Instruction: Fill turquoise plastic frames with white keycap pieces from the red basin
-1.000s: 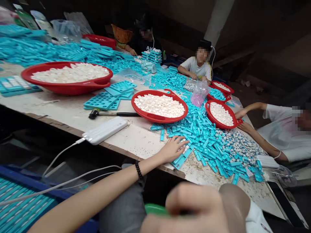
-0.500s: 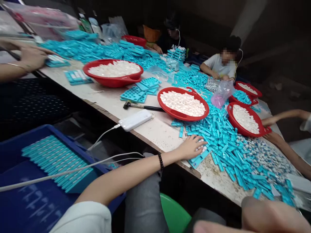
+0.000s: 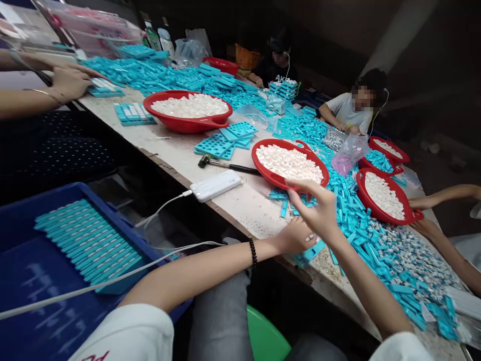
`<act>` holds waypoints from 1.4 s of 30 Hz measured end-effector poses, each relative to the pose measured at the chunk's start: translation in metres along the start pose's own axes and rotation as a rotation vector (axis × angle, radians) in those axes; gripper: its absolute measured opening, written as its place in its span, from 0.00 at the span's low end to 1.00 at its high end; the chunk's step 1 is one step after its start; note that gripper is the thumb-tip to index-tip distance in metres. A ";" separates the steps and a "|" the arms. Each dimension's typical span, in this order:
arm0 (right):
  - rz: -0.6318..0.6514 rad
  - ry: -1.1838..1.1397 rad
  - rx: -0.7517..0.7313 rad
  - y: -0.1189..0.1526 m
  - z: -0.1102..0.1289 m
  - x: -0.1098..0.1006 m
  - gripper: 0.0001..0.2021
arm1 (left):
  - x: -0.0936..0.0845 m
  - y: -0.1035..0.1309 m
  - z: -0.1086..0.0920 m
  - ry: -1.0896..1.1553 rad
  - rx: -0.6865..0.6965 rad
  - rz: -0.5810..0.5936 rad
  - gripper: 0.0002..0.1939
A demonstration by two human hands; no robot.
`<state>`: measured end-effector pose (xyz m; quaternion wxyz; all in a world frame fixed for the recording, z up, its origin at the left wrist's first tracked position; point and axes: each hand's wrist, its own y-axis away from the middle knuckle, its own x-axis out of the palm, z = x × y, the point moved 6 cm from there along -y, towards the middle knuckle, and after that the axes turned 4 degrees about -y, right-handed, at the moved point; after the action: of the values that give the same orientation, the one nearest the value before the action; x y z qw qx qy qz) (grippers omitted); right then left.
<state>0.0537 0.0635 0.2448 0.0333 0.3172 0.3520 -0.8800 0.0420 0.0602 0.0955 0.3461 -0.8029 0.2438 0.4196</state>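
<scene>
My left hand (image 3: pixel 295 235) lies at the table's near edge with curled fingers on a light-blue plastic block (image 3: pixel 311 254); small white pieces show by its fingertips. Just above it is my right hand (image 3: pixel 317 205), thumb and forefinger apart, with nothing visible between them. Its fingertips overlap the near rim of a red bowl (image 3: pixel 259 163) heaped with white plastic pieces (image 3: pixel 289 163); whether they touch the rim I cannot tell. Loose light-blue plastic strips (image 3: pixel 343 210) lie behind and to the right of both hands.
A rubber-headed hammer (image 3: pixel 225 164), a white phone (image 3: pixel 216 185) on a cable and holed blue plates (image 3: pixel 214 145) lie to the left. A blue crate (image 3: pixel 86 193) with stacked blocks stands lower left. Other red bowls (image 3: pixel 379 215) and several co-workers (image 3: pixel 349 108) surround the table.
My right hand has risen from the bottom right corner to the front of the red bowl. My left hand's fingers, spread before, are now curled on the blue block. The view has shifted slightly.
</scene>
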 end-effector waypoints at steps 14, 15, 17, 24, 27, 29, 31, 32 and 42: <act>0.168 0.302 0.504 -0.084 -0.146 0.086 0.04 | 0.004 0.000 -0.018 0.015 0.178 0.050 0.16; 0.159 0.292 0.502 -0.086 -0.148 0.086 0.03 | 0.004 0.001 -0.018 0.041 0.179 0.052 0.18; 0.140 0.269 0.479 -0.086 -0.148 0.080 0.05 | 0.003 0.002 -0.012 0.101 0.137 0.050 0.17; -0.271 -0.122 0.271 0.007 -0.085 -0.003 0.08 | -0.007 0.007 0.012 0.352 0.047 0.085 0.07; -0.358 -0.162 0.436 0.098 -0.054 -0.018 0.06 | -0.010 0.007 0.013 0.444 0.058 0.090 0.08; -0.392 -0.137 0.546 0.155 -0.044 -0.013 0.06 | -0.011 0.007 0.013 0.473 0.064 0.100 0.09; -0.398 -0.120 0.638 0.196 -0.043 0.001 0.06 | -0.010 0.006 0.012 0.465 0.062 0.114 0.09; -0.397 -0.122 0.672 0.208 -0.045 0.008 0.07 | -0.010 0.006 0.012 0.455 0.059 0.117 0.09; -0.394 -0.123 0.676 0.214 -0.050 0.018 0.05 | -0.009 0.007 0.013 0.440 0.071 0.142 0.10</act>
<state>0.1264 -0.0620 0.0784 -0.2216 0.1832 0.0941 -0.9531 0.0260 0.0667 0.0952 0.2821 -0.8432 0.3841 0.2488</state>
